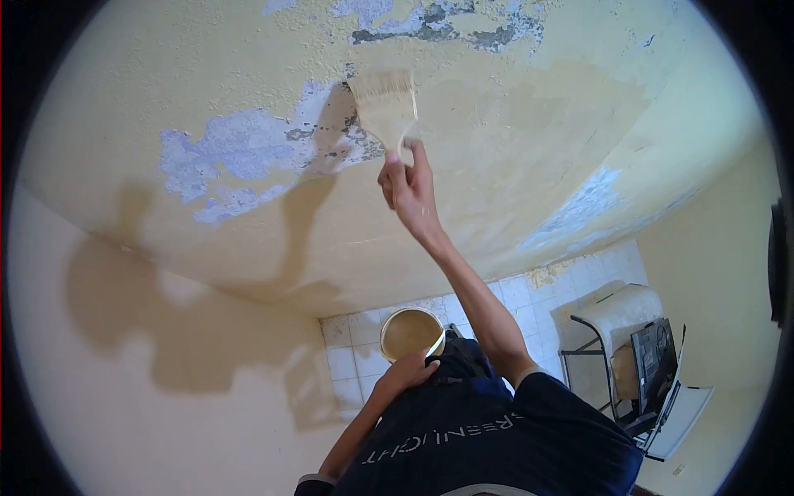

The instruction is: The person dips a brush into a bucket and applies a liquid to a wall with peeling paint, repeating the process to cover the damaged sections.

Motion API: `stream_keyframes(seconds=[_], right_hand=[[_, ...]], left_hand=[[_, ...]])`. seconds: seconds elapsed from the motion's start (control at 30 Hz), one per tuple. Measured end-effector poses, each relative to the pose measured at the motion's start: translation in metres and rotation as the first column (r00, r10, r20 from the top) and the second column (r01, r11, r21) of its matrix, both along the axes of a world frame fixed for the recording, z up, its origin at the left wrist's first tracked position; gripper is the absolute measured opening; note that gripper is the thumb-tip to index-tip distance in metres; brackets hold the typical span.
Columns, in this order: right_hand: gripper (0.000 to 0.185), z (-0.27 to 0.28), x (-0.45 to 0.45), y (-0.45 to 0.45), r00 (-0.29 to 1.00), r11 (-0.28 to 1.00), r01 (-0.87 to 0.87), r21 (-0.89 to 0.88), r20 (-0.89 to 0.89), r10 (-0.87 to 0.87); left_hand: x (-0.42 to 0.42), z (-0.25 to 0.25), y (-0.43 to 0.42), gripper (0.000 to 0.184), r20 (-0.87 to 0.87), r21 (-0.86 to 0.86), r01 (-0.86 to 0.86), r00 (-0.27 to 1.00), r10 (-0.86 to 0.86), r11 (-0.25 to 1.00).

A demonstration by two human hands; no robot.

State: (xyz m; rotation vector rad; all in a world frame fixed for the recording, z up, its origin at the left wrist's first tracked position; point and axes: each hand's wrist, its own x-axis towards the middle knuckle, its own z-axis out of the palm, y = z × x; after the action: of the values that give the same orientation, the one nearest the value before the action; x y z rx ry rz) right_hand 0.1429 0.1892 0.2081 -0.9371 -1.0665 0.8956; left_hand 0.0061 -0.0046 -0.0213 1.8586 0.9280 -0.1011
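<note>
A wide paintbrush (385, 103) coated in cream paint is in my right hand (411, 190), fingers closed round its handle. Its bristles are at the wall (496, 149), beside a patch of peeled paint (248, 149); whether they press on it I cannot tell. Down at my waist, my left hand (407, 372) grips the rim of a bucket (412, 331) that has cream paint inside. Part of the bucket is hidden behind that hand and my dark shirt (496, 430).
More peeled areas show at the wall's top (447, 29) and lower right (579, 207). A chair (624, 310) with a dark flat object (653, 360) on it stands to the right on the tiled floor (529, 310). A side wall (207, 355) rises at the left.
</note>
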Motion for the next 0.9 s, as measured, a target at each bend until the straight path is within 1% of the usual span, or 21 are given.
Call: stream_keyframes(seconds=[0.03, 0.07, 0.1, 0.2, 0.23, 0.27, 0.3, 0.33, 0.37, 0.4, 0.43, 0.5, 0.53, 0.6, 0.63, 0.67, 0.7, 0.77, 0.8, 0.83, 0.9], right_hand=[[0.037, 0.004, 0.003, 0.012, 1.000, 0.999, -0.007, 0.034, -0.017, 0.007], [0.039, 0.006, 0.006, 0.023, 0.999, 0.997, -0.012, 0.070, -0.034, 0.015], [0.039, 0.004, 0.008, 0.034, 0.999, 0.998, -0.010, 0.068, -0.036, 0.013], [0.042, -0.027, 0.009, 0.054, 0.998, 0.996, -0.007, 0.092, -0.067, 0.013], [0.043, -0.047, 0.008, 0.049, 0.998, 0.999, -0.019, 0.040, -0.052, 0.021], [0.044, -0.070, 0.006, 0.042, 0.999, 1.000, -0.028, -0.011, -0.039, 0.027], [0.046, -0.105, 0.005, 0.035, 1.000, 0.999, -0.004, -0.049, -0.017, 0.003], [0.048, -0.139, 0.006, 0.027, 1.000, 0.997, 0.018, -0.081, 0.006, -0.018], [0.047, -0.169, 0.009, 0.016, 1.000, 0.972, -0.012, -0.236, -0.016, 0.009], [0.047, -0.186, 0.010, 0.003, 0.999, 0.921, -0.047, -0.388, -0.039, 0.035], [0.047, -0.185, 0.006, -0.009, 0.998, 0.921, -0.051, -0.387, -0.040, 0.039], [0.047, -0.174, 0.003, -0.022, 1.000, 0.949, 0.007, -0.315, 0.007, -0.005], [0.048, -0.145, 0.001, -0.021, 0.991, 0.979, 0.089, -0.182, 0.119, -0.068], [0.048, -0.076, 0.003, -0.007, 0.975, 0.989, 0.142, 0.040, 0.168, -0.147], [0.048, -0.042, 0.005, 0.001, 0.973, 0.986, 0.148, 0.071, 0.171, -0.158], [0.048, -0.021, 0.010, 0.013, 0.970, 0.982, 0.154, 0.106, 0.175, -0.171], [0.048, -0.016, 0.014, 0.032, 0.971, 0.982, 0.154, 0.109, 0.168, -0.171], [0.048, -0.018, 0.022, 0.057, 0.988, 0.988, 0.077, 0.133, 0.121, -0.093], [0.048, -0.033, 0.022, 0.057, 0.950, 0.965, 0.186, 0.186, 0.218, -0.225], [0.048, -0.058, 0.017, 0.058, 0.953, 0.967, 0.177, 0.185, 0.215, -0.216], [0.048, -0.121, 0.002, 0.050, 0.941, 0.968, 0.242, 0.073, 0.225, -0.252]], left_hand=[[-0.001, 0.002, -0.001, 0.053, -0.002, -0.004, -0.001, 1.000, 0.001, 1.000], [-0.001, 0.004, -0.001, 0.053, 0.032, -0.005, -0.015, 0.999, 0.016, 1.000], [-0.002, 0.005, 0.000, 0.053, 0.063, -0.007, -0.028, 0.998, 0.028, 1.000], [-0.005, 0.011, 0.000, 0.050, 0.061, -0.018, -0.052, 0.997, 0.053, 0.998], [-0.003, 0.015, 0.003, 0.050, 0.058, -0.022, -0.050, 0.997, 0.051, 0.998], [0.000, 0.020, 0.008, 0.050, -0.047, -0.104, -0.025, 0.999, 0.021, 0.994], [0.000, 0.023, 0.010, 0.051, -0.152, -0.185, -0.008, 0.988, -0.020, 0.983], [-0.003, 0.016, 0.008, 0.051, -0.157, -0.181, -0.007, 0.987, -0.022, 0.983], [-0.006, 0.002, 0.004, 0.048, -0.076, -0.100, -0.025, 0.997, 0.018, 0.995], [-0.007, -0.006, 0.000, 0.045, 0.010, -0.024, -0.052, 0.999, 0.052, 0.998], [-0.007, 0.001, -0.003, 0.045, 0.008, -0.023, -0.056, 0.998, 0.056, 0.998], [-0.003, 0.014, -0.003, 0.044, 0.050, 0.025, -0.079, 0.996, 0.077, 0.997], [-0.001, 0.016, 0.000, 0.044, 0.047, 0.024, -0.085, 0.995, 0.084, 0.996], [-0.001, 0.019, 0.000, 0.047, -0.111, -0.065, -0.043, 0.993, 0.035, 0.997], [-0.002, 0.017, -0.003, 0.047, -0.124, -0.066, -0.047, 0.992, 0.039, 0.997], [-0.002, 0.014, -0.004, 0.046, -0.096, -0.075, -0.066, 0.994, 0.058, 0.995], [0.001, 0.012, -0.004, 0.045, -0.064, -0.083, -0.083, 0.995, 0.077, 0.993], [0.006, 0.016, -0.004, 0.045, -0.078, -0.059, -0.103, 0.992, 0.098, 0.993], [0.008, 0.018, -0.006, 0.044, -0.089, -0.036, -0.122, 0.989, 0.119, 0.992], [0.010, 0.015, -0.006, 0.044, -0.093, -0.035, -0.132, 0.987, 0.128, 0.991], [0.011, 0.006, -0.009, 0.045, -0.102, -0.015, -0.174, 0.980, 0.172, 0.985]])
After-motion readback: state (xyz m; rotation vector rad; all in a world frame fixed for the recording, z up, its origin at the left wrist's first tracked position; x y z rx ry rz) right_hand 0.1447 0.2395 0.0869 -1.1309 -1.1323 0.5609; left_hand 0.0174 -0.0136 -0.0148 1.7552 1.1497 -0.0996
